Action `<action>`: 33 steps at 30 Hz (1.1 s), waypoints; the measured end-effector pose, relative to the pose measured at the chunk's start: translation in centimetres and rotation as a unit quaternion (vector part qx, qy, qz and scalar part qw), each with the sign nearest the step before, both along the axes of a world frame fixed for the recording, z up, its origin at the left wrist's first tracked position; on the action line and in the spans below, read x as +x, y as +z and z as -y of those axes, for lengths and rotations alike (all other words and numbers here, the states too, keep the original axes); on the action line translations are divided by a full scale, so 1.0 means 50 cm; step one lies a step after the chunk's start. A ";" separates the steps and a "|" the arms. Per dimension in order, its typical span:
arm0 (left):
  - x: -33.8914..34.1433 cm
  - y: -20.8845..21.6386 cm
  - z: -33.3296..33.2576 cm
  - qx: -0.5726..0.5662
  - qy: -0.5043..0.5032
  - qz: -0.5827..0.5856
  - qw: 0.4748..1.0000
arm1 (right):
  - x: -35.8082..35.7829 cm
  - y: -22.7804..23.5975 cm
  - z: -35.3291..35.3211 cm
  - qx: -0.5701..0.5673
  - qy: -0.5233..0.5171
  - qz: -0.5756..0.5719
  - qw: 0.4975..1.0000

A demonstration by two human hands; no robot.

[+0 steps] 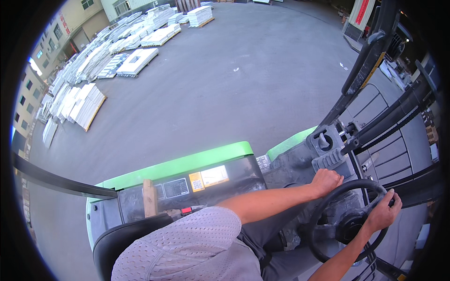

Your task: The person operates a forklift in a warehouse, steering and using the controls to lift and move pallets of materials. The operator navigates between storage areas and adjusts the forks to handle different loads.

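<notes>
A black steering wheel (315,224) stands in front of me at the lower right. My right hand (382,213) is closed around its far rim, with the thumb lying along the top. My left hand (326,182) is closed in a fist just beyond the wheel's left side, beside the dark dashboard (330,159). What lies inside that fist, if anything, is hidden. My left arm stretches across from a light grey perforated sleeve (201,232). Below the arms, my dark trousers (295,260) show on the driving seat of a green and black forklift.
Left of the seat runs a green-edged side cover (178,164), with a wooden block (150,197) by the seat. Dark mast posts (356,79) rise at the right. Stacks of white slabs on pallets (137,62) stand on the grey yard floor (225,93), before buildings.
</notes>
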State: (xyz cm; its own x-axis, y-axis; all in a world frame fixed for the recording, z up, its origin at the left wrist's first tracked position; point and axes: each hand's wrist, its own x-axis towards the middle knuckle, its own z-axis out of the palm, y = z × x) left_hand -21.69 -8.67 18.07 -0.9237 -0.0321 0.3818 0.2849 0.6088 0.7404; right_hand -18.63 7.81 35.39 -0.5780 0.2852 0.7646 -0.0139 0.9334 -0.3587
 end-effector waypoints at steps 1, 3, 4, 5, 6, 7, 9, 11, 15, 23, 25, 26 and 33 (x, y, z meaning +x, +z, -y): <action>0.010 0.001 0.003 -0.007 -0.007 0.009 1.000 | 0.014 0.004 0.006 -0.003 -0.001 0.000 1.000; 0.019 0.008 0.010 -0.011 -0.017 0.014 1.000 | 0.029 0.015 0.016 -0.020 -0.003 0.001 1.000; 0.019 0.014 0.013 -0.013 -0.015 0.008 1.000 | 0.030 0.020 0.020 -0.009 -0.003 0.001 1.000; 0.016 0.019 0.016 -0.015 -0.013 0.002 1.000 | 0.027 0.024 0.024 -0.009 -0.004 0.000 1.000; 0.010 0.024 0.019 -0.012 -0.015 -0.008 1.000 | 0.022 0.027 0.026 -0.008 -0.005 -0.001 1.000; 0.004 0.028 0.021 -0.015 -0.009 -0.005 1.000 | 0.014 0.029 0.028 -0.001 -0.004 0.000 1.000; -0.009 0.031 0.023 -0.017 -0.011 0.010 1.000 | -0.001 0.028 0.027 -0.002 -0.011 0.011 1.000; -0.019 0.028 0.022 -0.002 -0.011 -0.003 1.000 | -0.012 0.024 0.023 0.014 0.006 -0.007 1.000; -0.016 0.021 0.015 0.015 -0.027 -0.031 0.999 | -0.006 0.026 0.023 0.016 0.030 -0.035 0.999; -0.003 0.015 0.041 -0.002 -0.043 0.018 0.999 | 0.022 0.024 0.040 0.057 0.036 -0.016 0.998; -0.014 -0.011 0.048 -0.009 -0.037 0.011 0.999 | 0.013 -0.001 0.035 0.023 0.027 0.014 0.999; -0.022 -0.023 0.047 -0.010 -0.035 0.006 0.999 | 0.004 -0.009 0.034 0.026 0.041 -0.008 0.999; 0.020 0.026 0.230 -0.059 -0.066 -0.020 0.996 | 0.026 0.076 0.286 -0.081 -0.003 0.042 0.996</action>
State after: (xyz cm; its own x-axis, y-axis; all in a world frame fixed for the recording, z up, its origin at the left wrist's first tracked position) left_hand -20.69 -20.15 19.36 -0.9005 0.1356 0.4131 0.3966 0.6457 0.6525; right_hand -17.32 -6.49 39.17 -0.6365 0.4036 0.6573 0.0277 0.8636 -0.5034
